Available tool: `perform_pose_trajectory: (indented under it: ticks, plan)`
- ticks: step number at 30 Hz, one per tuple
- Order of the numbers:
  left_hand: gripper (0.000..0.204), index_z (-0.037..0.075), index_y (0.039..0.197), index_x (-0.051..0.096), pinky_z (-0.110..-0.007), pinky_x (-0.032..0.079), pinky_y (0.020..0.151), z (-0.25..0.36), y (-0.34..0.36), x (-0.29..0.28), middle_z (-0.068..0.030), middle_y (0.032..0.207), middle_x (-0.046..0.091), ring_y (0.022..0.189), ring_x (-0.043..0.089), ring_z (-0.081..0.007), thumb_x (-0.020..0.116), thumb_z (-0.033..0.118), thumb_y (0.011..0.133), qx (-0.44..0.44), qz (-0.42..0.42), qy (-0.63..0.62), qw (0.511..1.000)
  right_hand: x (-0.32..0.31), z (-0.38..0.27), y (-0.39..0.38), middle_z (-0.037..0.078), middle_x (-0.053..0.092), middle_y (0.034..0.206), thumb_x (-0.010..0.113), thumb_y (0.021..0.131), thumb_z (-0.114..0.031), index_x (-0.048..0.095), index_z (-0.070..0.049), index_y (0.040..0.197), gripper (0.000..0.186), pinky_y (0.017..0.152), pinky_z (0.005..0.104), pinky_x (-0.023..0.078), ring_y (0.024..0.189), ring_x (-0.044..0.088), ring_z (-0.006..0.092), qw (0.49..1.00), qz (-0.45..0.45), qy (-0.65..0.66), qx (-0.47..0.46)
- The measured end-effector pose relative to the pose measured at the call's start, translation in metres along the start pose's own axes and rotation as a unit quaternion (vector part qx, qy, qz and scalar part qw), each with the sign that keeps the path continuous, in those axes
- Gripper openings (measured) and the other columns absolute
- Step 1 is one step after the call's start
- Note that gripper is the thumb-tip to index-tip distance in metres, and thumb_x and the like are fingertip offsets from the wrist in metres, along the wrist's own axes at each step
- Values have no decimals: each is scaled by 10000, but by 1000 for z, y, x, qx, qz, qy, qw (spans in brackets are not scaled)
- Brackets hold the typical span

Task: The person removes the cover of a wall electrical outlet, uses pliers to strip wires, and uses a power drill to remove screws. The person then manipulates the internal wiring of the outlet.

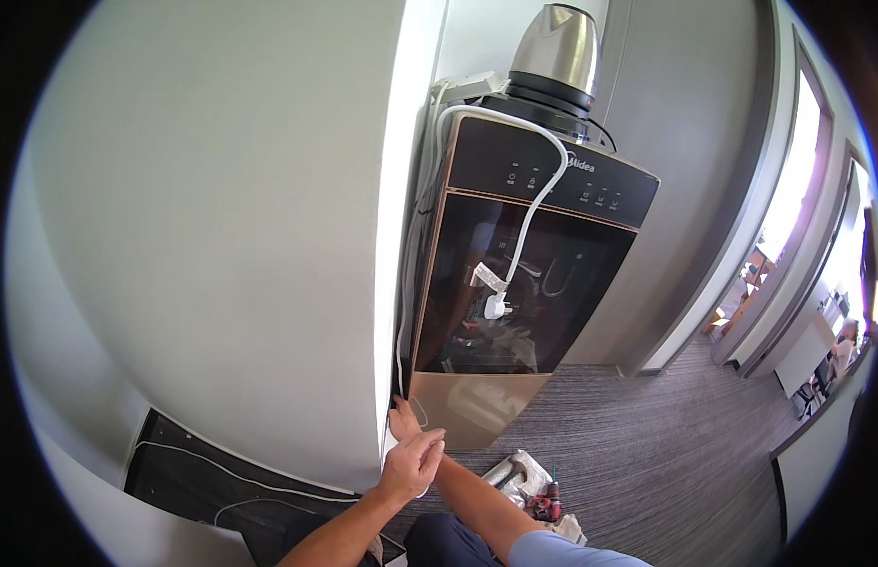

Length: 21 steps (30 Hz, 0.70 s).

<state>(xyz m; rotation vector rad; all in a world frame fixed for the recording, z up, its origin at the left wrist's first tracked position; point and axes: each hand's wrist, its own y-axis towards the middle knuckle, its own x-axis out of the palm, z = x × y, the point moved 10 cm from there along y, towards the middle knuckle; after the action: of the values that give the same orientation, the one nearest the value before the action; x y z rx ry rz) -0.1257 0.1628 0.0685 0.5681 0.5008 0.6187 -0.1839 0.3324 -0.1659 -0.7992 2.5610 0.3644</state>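
Observation:
My right hand reaches into the narrow gap between the white wall and the lower left side of a black and gold water dispenser. Its fingers are hidden in the gap, where a white cable runs down. In front of my right forearm, my left hand is raised with fingers loosely bent and slightly apart, and I see nothing in it. Over the dispenser's front hangs a white power cord, its white plug dangling by the dark door with a tag beside it.
A steel kettle stands on its black base atop the dispenser, near a white power strip. On the carpet lie a red power drill and crumpled plastic packaging. Thin white cables cross the floor at left. A person sits beyond the doorway.

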Motion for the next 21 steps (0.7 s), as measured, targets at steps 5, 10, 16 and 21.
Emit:
perform_pose_trajectory:
  ticks: [5, 10, 16, 21]
  plan:
    - [257, -47, 1215, 691, -394, 593, 890, -6, 3, -4, -212, 1111, 752, 1015, 746, -344, 645, 116, 1021, -1, -2, -8, 1000, -11, -22, -8, 362, 507, 1487, 474, 983, -215, 439, 3, 1536, 596, 1152, 508, 417, 1376, 499, 513, 1000, 2, -2, -7]
    - [417, -68, 1363, 605, -454, 533, 1032, -16, 0, -2, -286, 1301, 666, 1206, 661, -430, 579, 211, 1054, -12, -10, 8, 1000, -16, -47, -6, 334, 482, 1520, 494, 1003, -197, 519, -6, 1449, 486, 1165, 493, 419, 1380, 493, 508, 991, 10, 25, -128]
    - [526, -87, 1456, 509, -483, 445, 1138, -15, 0, -1, -327, 1427, 577, 1334, 567, -475, 507, 287, 1087, 9, 1, -26, 1000, -12, -43, -2, 339, 473, 1516, 514, 1010, -238, 546, -7, 1373, 432, 1169, 506, 414, 1374, 476, 529, 978, -50, -41, -198]
    - [699, -112, 1508, 429, -489, 344, 1216, -18, -2, 2, -342, 1503, 508, 1433, 477, -474, 416, 464, 1111, 6, -8, -15, 1000, -8, -39, 6, 321, 472, 1539, 485, 1044, -404, 504, -18, 1459, 567, 1192, 477, 383, 1430, 439, 508, 981, -102, -37, -159]
